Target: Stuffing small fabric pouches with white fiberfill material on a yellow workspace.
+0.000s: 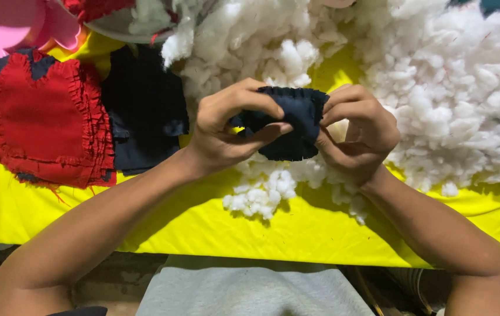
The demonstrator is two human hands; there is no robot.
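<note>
Hands [226, 126] [358, 137]: navy pouch [294, 126] horiz., left-right.

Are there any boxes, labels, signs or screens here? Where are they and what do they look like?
None show: no box, label, sign or screen.
Only cloth and stuffing: both hands, left hand and right hand, hold a small dark blue cloth piece over white stuffing on a yellow cloth, with red cloth pieces at left.
</note>
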